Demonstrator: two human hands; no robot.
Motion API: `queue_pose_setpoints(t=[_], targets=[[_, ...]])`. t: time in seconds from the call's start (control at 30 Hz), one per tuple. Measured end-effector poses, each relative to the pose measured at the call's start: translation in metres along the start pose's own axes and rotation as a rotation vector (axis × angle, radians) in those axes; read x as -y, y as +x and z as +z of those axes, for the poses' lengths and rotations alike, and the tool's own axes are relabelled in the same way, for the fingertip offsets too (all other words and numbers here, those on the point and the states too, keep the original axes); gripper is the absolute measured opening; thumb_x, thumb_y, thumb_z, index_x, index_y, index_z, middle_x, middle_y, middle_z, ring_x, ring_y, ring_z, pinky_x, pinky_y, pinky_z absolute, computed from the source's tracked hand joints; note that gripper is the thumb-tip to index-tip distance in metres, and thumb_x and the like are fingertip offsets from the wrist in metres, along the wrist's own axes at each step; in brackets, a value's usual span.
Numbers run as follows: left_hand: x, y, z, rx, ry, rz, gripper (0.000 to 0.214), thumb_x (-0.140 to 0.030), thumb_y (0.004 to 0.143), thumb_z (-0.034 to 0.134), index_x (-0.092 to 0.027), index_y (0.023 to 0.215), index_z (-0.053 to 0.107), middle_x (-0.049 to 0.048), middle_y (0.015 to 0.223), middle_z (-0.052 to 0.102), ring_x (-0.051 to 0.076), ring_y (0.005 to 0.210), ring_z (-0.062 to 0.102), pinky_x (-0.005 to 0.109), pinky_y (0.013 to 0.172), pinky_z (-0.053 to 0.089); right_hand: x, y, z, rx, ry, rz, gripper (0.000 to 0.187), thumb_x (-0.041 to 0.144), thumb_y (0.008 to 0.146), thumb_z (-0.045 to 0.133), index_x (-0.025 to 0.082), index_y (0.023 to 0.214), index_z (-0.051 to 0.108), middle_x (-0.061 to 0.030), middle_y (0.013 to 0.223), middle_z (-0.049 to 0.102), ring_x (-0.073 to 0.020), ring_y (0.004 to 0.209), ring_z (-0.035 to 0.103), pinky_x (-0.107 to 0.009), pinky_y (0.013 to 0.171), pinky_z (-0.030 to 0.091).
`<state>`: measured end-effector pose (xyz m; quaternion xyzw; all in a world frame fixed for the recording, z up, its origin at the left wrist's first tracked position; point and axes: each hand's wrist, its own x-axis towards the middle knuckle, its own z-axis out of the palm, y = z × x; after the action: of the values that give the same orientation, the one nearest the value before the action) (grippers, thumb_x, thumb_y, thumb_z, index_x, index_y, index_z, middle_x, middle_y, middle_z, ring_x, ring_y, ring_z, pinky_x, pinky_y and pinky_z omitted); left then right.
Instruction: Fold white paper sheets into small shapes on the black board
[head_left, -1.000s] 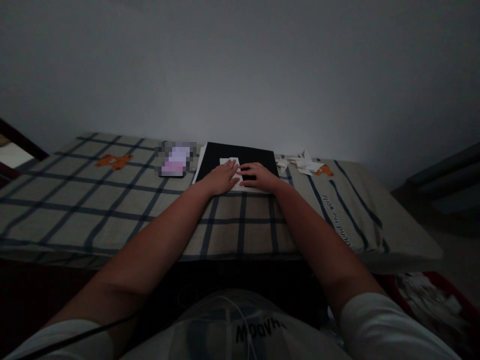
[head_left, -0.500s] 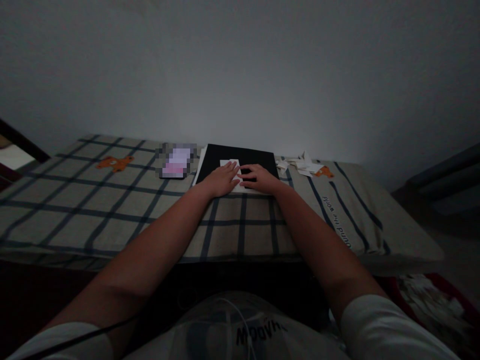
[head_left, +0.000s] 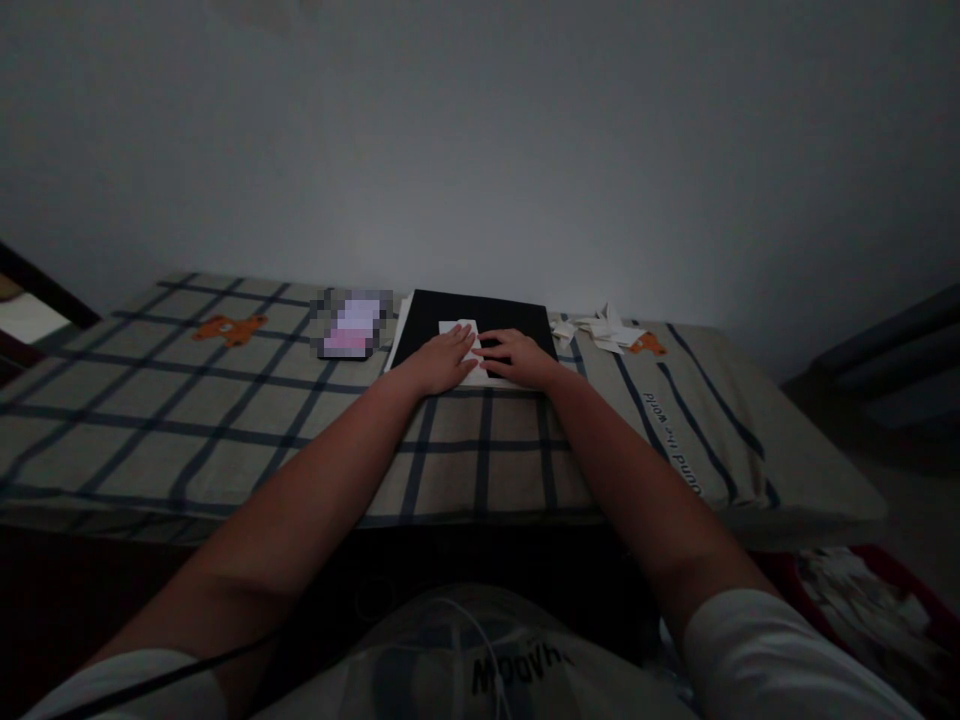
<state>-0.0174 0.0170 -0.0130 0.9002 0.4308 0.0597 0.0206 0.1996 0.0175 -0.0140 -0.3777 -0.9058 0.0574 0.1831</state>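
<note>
A small piece of white paper [head_left: 468,326] lies on a flat black board or folder [head_left: 480,305], with several white sheets showing at its left edge. My left hand [head_left: 448,360] rests flat over the paper, fingers stretched out, and hides much of it. From the right, my right hand [head_left: 517,358] touches the paper's right edge with its fingers spread. Neither hand is wrapped round anything. How the paper is folded under the hands cannot be made out.
A phone with a lit, blurred screen [head_left: 352,328] lies left of the board. Several folded white paper pieces [head_left: 609,328] lie to its right. A checked cloth [head_left: 300,400] covers the table, which stands against a grey wall [head_left: 480,150].
Almost nothing differs. Both hands stay on the paper, and the view has shifted very slightly.
</note>
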Motion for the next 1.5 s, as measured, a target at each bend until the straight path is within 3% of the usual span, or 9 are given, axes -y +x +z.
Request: queue_pose_setpoints(t=[0.23, 0.57, 0.87, 1.0, 1.1, 1.2, 1.5], targets=[[-0.001, -0.001, -0.001, 0.001, -0.008, -0.008, 0.064, -0.043, 0.100, 0.029, -0.007, 0.153, 0.026, 0.0188, 0.160, 0.019, 0.029, 0.149, 0.017, 0.043, 0.119, 0.020, 0.003, 0.000, -0.002, 0.028, -0.040, -0.014, 0.035, 0.038, 0.095, 0.053, 0.033, 0.129, 0.063, -0.0053, 0.145, 0.052, -0.0277, 0.130, 0.046, -0.051, 0.103, 0.039], [0.000, 0.001, 0.001, 0.007, -0.018, -0.022, 0.062, -0.044, 0.100, 0.029, -0.013, 0.153, 0.027, 0.0150, 0.161, 0.020, 0.027, 0.149, 0.017, 0.042, 0.118, 0.021, 0.004, 0.000, -0.002, -0.033, -0.019, -0.025, 0.033, 0.037, 0.093, 0.057, 0.030, 0.124, 0.067, -0.0065, 0.138, 0.058, -0.0260, 0.126, 0.050, -0.047, 0.102, 0.041], [-0.001, 0.000, 0.001, 0.001, -0.015, -0.005, 0.062, -0.042, 0.101, 0.028, -0.006, 0.152, 0.028, 0.0193, 0.160, 0.019, 0.029, 0.149, 0.016, 0.043, 0.118, 0.021, 0.002, 0.002, -0.004, 0.001, 0.022, -0.002, 0.030, 0.038, 0.092, 0.059, 0.031, 0.118, 0.070, -0.0055, 0.135, 0.060, -0.0257, 0.127, 0.050, -0.046, 0.104, 0.040], [-0.002, -0.004, -0.003, -0.077, -0.014, 0.047, 0.061, -0.042, 0.099, 0.035, -0.006, 0.148, 0.036, 0.0182, 0.159, 0.026, 0.028, 0.149, 0.018, 0.040, 0.118, 0.021, 0.004, 0.002, -0.005, 0.012, 0.028, 0.025, 0.029, 0.041, 0.092, 0.059, 0.033, 0.117, 0.071, -0.0038, 0.136, 0.060, -0.0250, 0.128, 0.050, -0.045, 0.105, 0.040], [0.000, -0.007, -0.009, -0.116, -0.028, 0.066, 0.057, -0.044, 0.096, 0.041, -0.010, 0.141, 0.049, 0.0154, 0.152, 0.042, 0.026, 0.144, 0.033, 0.038, 0.117, 0.025, 0.005, 0.002, -0.006, 0.023, 0.039, 0.031, 0.028, 0.042, 0.092, 0.059, 0.032, 0.115, 0.072, -0.0037, 0.136, 0.060, -0.0250, 0.128, 0.050, -0.045, 0.105, 0.040], [0.005, -0.008, -0.014, -0.074, -0.079, 0.069, 0.062, -0.049, 0.093, 0.045, -0.010, 0.141, 0.050, 0.0148, 0.148, 0.047, 0.024, 0.139, 0.041, 0.035, 0.116, 0.027, 0.006, 0.002, -0.007, 0.030, 0.052, 0.042, 0.028, 0.040, 0.091, 0.060, 0.031, 0.116, 0.072, -0.0051, 0.136, 0.060, -0.0260, 0.128, 0.049, -0.047, 0.105, 0.039], [0.008, -0.014, -0.026, 0.073, -0.177, 0.050, 0.089, -0.066, 0.081, 0.054, -0.013, 0.150, 0.037, 0.0129, 0.158, 0.030, 0.023, 0.146, 0.028, 0.032, 0.118, 0.020, 0.010, 0.003, -0.012, 0.042, 0.094, 0.072, 0.030, 0.043, 0.089, 0.064, 0.030, 0.115, 0.072, -0.0074, 0.136, 0.059, -0.0279, 0.128, 0.048, -0.051, 0.107, 0.036]])
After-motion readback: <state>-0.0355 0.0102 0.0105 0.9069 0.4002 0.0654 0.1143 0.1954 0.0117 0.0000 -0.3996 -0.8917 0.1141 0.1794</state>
